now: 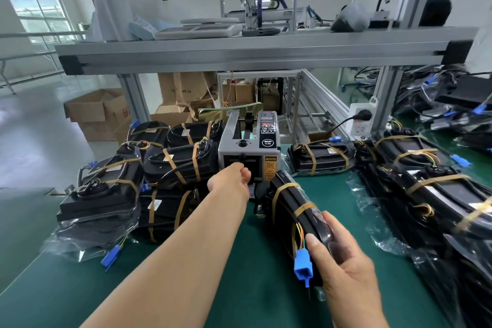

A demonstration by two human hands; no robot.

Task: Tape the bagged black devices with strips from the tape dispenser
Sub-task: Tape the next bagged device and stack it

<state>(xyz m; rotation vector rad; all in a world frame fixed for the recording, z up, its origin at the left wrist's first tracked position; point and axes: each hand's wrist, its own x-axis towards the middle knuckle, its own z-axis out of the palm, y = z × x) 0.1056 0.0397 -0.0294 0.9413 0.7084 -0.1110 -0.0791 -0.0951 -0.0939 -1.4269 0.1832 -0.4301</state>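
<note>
Left hand [233, 177] at dispenser [249, 145], right hand [343, 255] round device [288, 201]

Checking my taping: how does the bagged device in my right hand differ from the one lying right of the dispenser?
The held device is gripped by the right hand and tilted on edge; the lying device rests flat on the green mat, untouched. The held device's blue connector hangs at its near end; the lying device's connector sits at its far right end. Both are black, clear-bagged, with two tan tape bands.

I saw the green bench [239, 287], tape dispenser [249, 152] standing mid-bench, bagged black devices [170, 168] piled left, more bagged devices [439, 194] rowed right.
</note>
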